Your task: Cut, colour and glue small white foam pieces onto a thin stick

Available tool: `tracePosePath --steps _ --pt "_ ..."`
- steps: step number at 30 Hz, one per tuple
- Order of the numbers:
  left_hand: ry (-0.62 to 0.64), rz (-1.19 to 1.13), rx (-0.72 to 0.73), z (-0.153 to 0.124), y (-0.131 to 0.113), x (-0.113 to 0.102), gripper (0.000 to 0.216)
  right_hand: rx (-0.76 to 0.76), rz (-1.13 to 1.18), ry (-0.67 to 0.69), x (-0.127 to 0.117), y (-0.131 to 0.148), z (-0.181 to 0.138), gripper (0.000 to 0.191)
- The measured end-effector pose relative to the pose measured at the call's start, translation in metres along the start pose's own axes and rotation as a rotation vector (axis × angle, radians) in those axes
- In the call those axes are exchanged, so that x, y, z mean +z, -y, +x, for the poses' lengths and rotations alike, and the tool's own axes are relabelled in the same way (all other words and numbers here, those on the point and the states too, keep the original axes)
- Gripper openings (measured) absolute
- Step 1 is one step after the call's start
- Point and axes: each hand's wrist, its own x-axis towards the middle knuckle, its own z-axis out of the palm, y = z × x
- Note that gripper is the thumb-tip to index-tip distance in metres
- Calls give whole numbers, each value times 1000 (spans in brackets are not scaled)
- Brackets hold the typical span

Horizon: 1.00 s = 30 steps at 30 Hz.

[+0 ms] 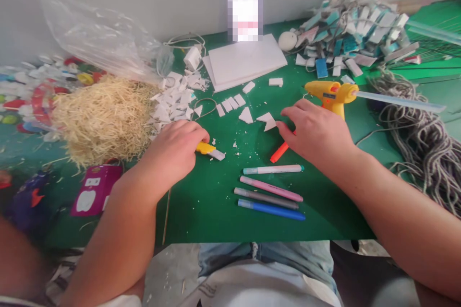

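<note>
In the head view, the green worktop [223, 211] carries everything, and the yellow glue gun [329, 93] serves as the landmark. Left of the glue gun and nearer the person, the right hand [319, 134] lies palm down, its fingertips [283, 127] touching a small white foam triangle [268, 121]; its grip is loose, fingers spread, clamped on nothing that shows. An orange marker [279, 153] pokes out from under that hand, just below the glue gun. Far to the left of the glue gun, the left hand [176, 151] has its grip closed around a yellow utility knife [211, 150], whose pale tip points toward the right hand and rests on the worktop. Between the two hands lie white crumbs. Nearer the person than the glue gun, four pens [272, 189] lie side by side: white-green, pink, grey and blue. Behind the glue gun and to its left sits a stack of white foam sheets [245, 62], with small cut foam pieces [230, 104] in front of it. Farther left is a pile of foam offcuts [176, 98], then a heap of straw-coloured sticks [103, 120] under a clear plastic bag [101, 38]. Behind the glue gun to the right rises a mound of teal and white scraps [356, 26]; right of it, grey yarn [428, 139] sprawls.
</note>
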Motion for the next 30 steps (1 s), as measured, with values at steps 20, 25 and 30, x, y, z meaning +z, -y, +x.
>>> tracePosePath --steps 20,25,30 --pt "-159 -303 517 5 -49 8 29 161 -229 275 -17 11 -6 26" --pt "-117 -301 606 5 -54 14 26 99 -107 50 -10 5 -8 28" --pt "-191 -203 640 8 -58 18 28 -16 14 -127 -1 -3 -11 28"
